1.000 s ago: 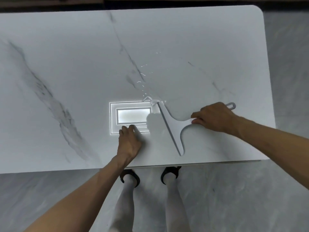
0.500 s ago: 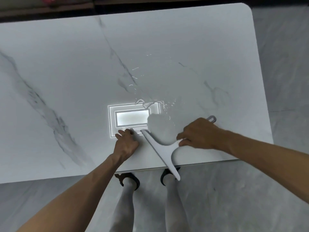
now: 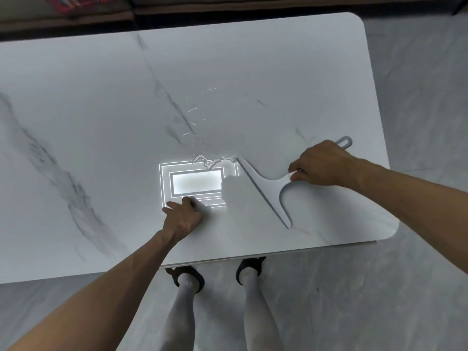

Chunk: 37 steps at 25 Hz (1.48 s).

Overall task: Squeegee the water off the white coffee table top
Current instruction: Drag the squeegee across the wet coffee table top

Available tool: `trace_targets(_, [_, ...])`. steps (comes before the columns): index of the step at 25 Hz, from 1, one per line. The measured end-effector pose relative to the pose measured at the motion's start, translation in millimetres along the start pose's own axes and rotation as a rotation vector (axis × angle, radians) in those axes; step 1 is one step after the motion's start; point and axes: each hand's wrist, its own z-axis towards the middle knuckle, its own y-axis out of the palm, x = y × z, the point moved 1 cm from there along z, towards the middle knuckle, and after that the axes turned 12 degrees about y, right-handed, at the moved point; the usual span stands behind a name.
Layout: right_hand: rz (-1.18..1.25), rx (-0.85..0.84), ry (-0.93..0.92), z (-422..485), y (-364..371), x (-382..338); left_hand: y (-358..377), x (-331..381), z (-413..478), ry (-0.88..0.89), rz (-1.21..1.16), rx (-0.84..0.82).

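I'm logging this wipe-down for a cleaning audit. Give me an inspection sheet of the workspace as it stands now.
Surface: white marble-look table top, glossy, with a bright rectangular light reflection near the middle.
Job's things: white squeegee on the top, its blade slanted; water pooled just off the blade's far end, droplets farther back.
Clutter: nothing seen.
Hands: right hand grips the squeegee handle; left hand rests on the top at the reflection's near edge, holding nothing.
Cables: nothing seen.
Surroundings: grey floor; dark furniture along the far edge; the person's legs and dark shoes at the near edge.
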Motion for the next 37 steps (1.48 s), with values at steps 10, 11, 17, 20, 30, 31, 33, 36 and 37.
trace_targets(10, [0.123,-0.045,-0.399,18.1,-36.8,-136.7,-53.9,-54.8,-44.2,-0.045,-0.672,0.249])
trace_targets(11, [0.140,-0.077,-0.424,26.4,-35.4,-162.8,-54.6,-70.4,-44.1,-0.060,-0.651,0.301])
trace_targets(17, [0.110,-0.167,-0.452,76.1,-37.8,-255.6,-61.7,-131.8,-41.6,-0.067,-0.554,0.411])
trace_targets(20, [0.117,-0.145,-0.414,93.8,-48.5,-252.5,-73.7,-137.4,-36.7,-0.061,-0.536,0.343])
trace_targets(30, [0.289,-0.068,0.016,136.4,-55.5,-64.8,-79.5,-37.8,4.1,0.069,-0.515,0.293])
trace_targets(31, [0.298,-0.058,0.040,131.9,-51.7,-43.4,-78.8,-22.0,8.9,0.066,-0.530,0.284])
trace_targets(33, [0.297,-0.050,0.085,119.4,-43.4,-0.2,-80.9,11.8,19.6,0.075,-0.547,0.284])
trace_targets(36, [0.256,-0.025,0.114,103.5,-38.9,51.4,-82.7,44.0,40.0,0.077,-0.189,0.412])
trace_targets(37, [0.258,-0.010,0.113,101.4,-42.2,63.5,-82.9,50.0,49.2,0.054,-0.021,0.439])
